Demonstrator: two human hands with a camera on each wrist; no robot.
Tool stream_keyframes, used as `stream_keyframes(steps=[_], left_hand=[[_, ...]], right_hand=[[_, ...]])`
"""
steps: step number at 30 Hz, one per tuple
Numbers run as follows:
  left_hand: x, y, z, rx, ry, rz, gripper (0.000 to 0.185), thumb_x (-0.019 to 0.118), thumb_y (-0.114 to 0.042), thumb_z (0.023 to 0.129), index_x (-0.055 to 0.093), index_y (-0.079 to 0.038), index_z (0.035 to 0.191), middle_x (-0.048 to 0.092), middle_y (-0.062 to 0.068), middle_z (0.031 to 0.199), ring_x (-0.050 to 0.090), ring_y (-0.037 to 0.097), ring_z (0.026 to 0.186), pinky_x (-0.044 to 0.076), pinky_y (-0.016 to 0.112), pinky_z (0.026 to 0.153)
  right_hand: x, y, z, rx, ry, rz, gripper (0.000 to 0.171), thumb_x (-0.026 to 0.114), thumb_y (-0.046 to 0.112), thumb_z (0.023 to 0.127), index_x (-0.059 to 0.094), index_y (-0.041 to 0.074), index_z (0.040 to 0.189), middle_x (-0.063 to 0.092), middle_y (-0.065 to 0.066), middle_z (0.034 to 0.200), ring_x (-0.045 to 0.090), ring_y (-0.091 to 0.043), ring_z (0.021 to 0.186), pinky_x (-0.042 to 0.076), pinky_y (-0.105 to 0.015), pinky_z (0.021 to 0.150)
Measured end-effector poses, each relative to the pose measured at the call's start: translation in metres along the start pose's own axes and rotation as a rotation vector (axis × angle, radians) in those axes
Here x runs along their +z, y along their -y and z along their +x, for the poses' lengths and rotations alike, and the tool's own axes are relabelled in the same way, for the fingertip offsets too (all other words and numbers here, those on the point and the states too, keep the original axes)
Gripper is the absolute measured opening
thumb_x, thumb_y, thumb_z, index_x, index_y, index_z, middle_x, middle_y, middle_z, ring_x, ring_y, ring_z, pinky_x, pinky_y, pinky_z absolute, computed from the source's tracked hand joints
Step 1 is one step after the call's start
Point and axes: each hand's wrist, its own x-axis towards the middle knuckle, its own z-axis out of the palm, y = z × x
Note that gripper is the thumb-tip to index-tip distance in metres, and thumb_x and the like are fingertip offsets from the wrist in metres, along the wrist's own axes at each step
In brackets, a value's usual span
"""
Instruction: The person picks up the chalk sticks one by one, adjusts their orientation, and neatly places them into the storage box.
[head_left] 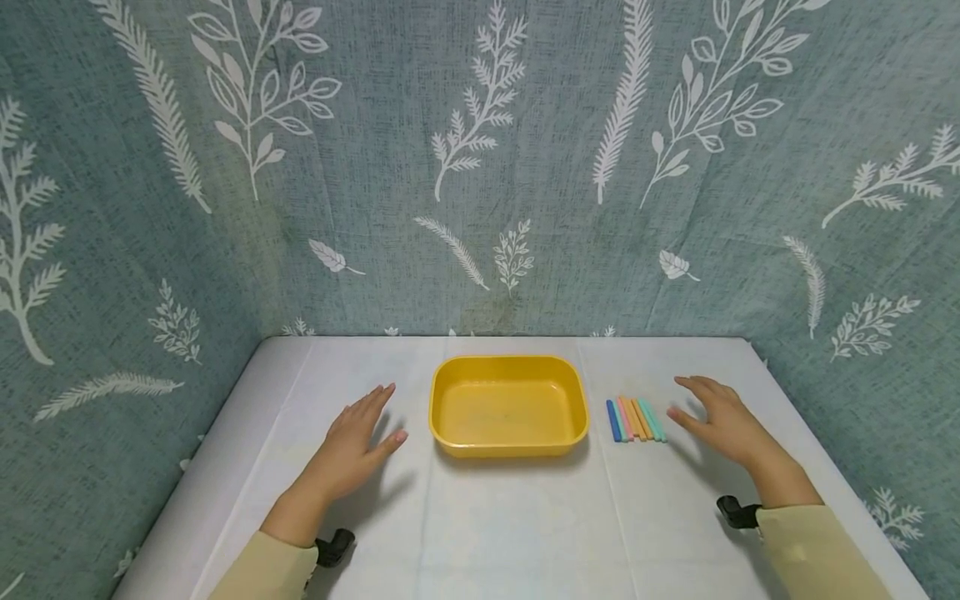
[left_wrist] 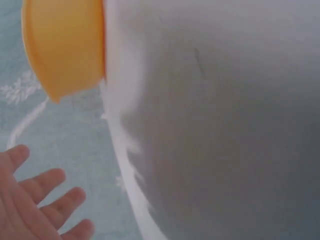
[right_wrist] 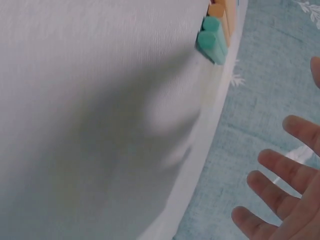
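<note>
A yellow rectangular tray [head_left: 510,450] with rounded corners stands near the middle of the table, nothing lying in it. To its right several chalk-like coloured sticks [head_left: 636,419] lie side by side in a row, in blue, pink, orange and green. My left hand [head_left: 354,450] hovers left of the tray, fingers extended and holding nothing; the left wrist view shows its spread fingers below the tray [left_wrist: 67,45]. Just right of the sticks is my right hand [head_left: 723,421], also holding nothing, fingers loosely extended. In the right wrist view the ends of the green sticks [right_wrist: 212,40] show beyond the fingers.
A white cloth [head_left: 517,533] covers the table. Behind it and along both sides hangs a blue-green fabric [head_left: 390,275] with white leaf prints. Each wrist carries a small black device [head_left: 335,547], close to the light sleeve.
</note>
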Motion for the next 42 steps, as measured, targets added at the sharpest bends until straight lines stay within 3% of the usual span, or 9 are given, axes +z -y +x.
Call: stream_keyframes(steps=[5, 11, 18, 26, 36, 42], left_hand=[[0.005, -0.002, 0.006, -0.01, 0.004, -0.072, 0.076, 0.055, -0.048, 0.101, 0.023, -0.013, 0.16, 0.031, 0.018, 0.16, 0.033, 0.042, 0.144, 0.028, 0.063, 0.114], [0.012, -0.01, 0.011, -0.081, 0.041, -0.168, 0.075, 0.055, -0.048, 0.101, 0.02, -0.019, 0.161, 0.029, 0.015, 0.162, 0.042, 0.039, 0.139, 0.034, 0.065, 0.11], [0.02, -0.02, 0.017, -0.093, 0.038, -0.243, 0.074, 0.053, -0.052, 0.101, 0.024, -0.02, 0.161, 0.031, 0.011, 0.161, 0.047, 0.036, 0.136, 0.037, 0.063, 0.109], [0.034, -0.028, 0.023, -0.103, 0.011, -0.356, 0.069, 0.059, -0.034, 0.102, 0.027, -0.01, 0.159, 0.036, 0.015, 0.158, 0.048, 0.037, 0.134, 0.041, 0.055, 0.109], [0.049, -0.041, 0.032, -0.193, -0.028, -0.515, 0.07, 0.062, -0.029, 0.101, 0.027, -0.008, 0.158, 0.043, 0.017, 0.151, 0.049, 0.034, 0.133, 0.043, 0.05, 0.109], [0.056, -0.045, 0.032, -0.224, -0.033, -0.557, 0.074, 0.063, -0.029, 0.101, 0.023, -0.006, 0.158, 0.043, 0.021, 0.149, 0.053, 0.037, 0.129, 0.047, 0.051, 0.104]], right_hand=[[0.005, 0.003, 0.003, 0.004, -0.021, 0.006, 0.066, 0.061, 0.04, 0.1, 0.042, -0.002, 0.148, 0.04, -0.033, 0.145, 0.033, -0.058, 0.131, 0.033, -0.075, 0.1], [0.011, 0.008, 0.01, 0.016, -0.057, 0.027, 0.057, 0.061, 0.034, 0.102, 0.048, -0.003, 0.143, 0.046, -0.033, 0.14, 0.038, -0.056, 0.128, 0.036, -0.073, 0.1], [0.017, 0.017, 0.017, 0.009, -0.069, 0.052, 0.049, 0.061, 0.027, 0.102, 0.053, -0.004, 0.139, 0.053, -0.031, 0.13, 0.052, -0.05, 0.115, 0.047, -0.064, 0.09], [0.021, 0.021, 0.023, 0.038, 0.019, 0.071, 0.046, 0.06, 0.026, 0.102, 0.056, -0.003, 0.137, 0.06, -0.022, 0.116, 0.06, -0.033, 0.096, 0.053, -0.05, 0.076], [0.022, 0.014, 0.03, 0.098, 0.148, 0.087, 0.047, 0.057, 0.03, 0.103, 0.056, -0.003, 0.136, 0.063, -0.021, 0.112, 0.063, -0.029, 0.091, 0.053, -0.045, 0.071], [0.022, 0.012, 0.031, 0.136, 0.212, 0.111, 0.049, 0.054, 0.03, 0.105, 0.051, -0.003, 0.141, 0.062, -0.023, 0.112, 0.061, -0.02, 0.076, 0.051, -0.041, 0.065]])
